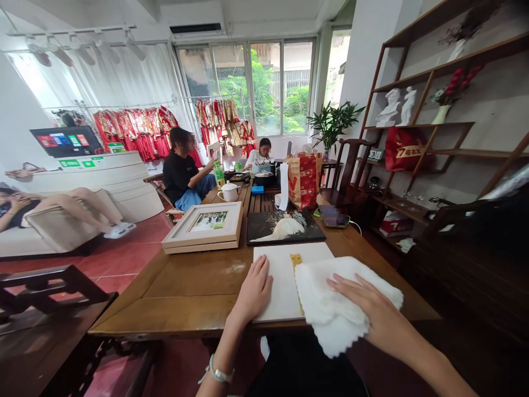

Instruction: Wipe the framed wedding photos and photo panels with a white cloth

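Observation:
A white board [279, 275] lies flat near the front edge of the wooden table. My left hand [256, 286] rests flat on its left part, fingers stretched out and holding nothing. A fluffy white cloth [322, 292] with a scalloped edge covers the board's right part and hangs over the table's front edge. My right hand [367, 303] lies on this cloth with its fingers extended. Between the hands, a mustard-yellow strip [296, 260] runs down the board, partly under the cloth. What lies beneath the cloth is hidden.
Beyond the board are a dark painted panel [285, 227], stacked picture frames [202, 229], a phone [334, 216] on a cable, a red paper bag [303, 179] and a white lidded mug [229, 191]. Two people sit farther along the table; another lies on a sofa [61, 231].

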A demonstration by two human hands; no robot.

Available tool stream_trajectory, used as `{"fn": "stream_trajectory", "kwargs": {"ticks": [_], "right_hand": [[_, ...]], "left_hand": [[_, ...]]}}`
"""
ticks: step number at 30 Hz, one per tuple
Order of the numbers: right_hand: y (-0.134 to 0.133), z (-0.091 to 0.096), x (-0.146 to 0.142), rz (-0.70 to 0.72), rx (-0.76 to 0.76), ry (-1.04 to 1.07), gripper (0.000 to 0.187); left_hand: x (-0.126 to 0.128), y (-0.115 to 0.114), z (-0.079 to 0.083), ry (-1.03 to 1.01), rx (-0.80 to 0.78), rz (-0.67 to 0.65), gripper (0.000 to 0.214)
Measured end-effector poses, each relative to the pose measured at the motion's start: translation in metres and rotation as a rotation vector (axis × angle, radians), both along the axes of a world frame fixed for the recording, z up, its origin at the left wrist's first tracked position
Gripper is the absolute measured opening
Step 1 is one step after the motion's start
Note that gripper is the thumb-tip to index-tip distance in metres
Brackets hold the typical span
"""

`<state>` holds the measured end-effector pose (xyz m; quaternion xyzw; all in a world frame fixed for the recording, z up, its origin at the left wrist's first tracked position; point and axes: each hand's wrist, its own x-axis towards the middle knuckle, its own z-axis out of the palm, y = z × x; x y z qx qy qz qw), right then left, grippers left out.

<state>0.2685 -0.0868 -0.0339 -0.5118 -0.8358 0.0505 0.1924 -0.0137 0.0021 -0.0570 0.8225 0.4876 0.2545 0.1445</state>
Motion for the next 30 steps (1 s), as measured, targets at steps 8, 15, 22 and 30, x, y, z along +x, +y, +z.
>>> {"fn": "stream_trajectory", "kwargs": {"ticks": [8,15,22,30], "right_hand": [[0.110,0.005,-0.018,-0.138,0.017,0.072,0.058],[0.073,0.000,-0.023,-0.129,0.052,0.026,0.061],[-0.013,0.001,-0.009,-0.066,0.005,-0.003,0.058],[0.082,0.010,-0.030,-0.177,-0.090,-0.054,0.080]], "left_hand": [[0.000,0.000,0.001,0.026,-0.020,-0.003,0.049],[0.001,-0.002,0.001,0.037,-0.031,0.026,0.050],[0.002,-0.004,0.005,0.005,-0.035,0.031,0.050],[-0.001,-0.002,0.001,0.005,-0.014,0.010,0.049]]}}
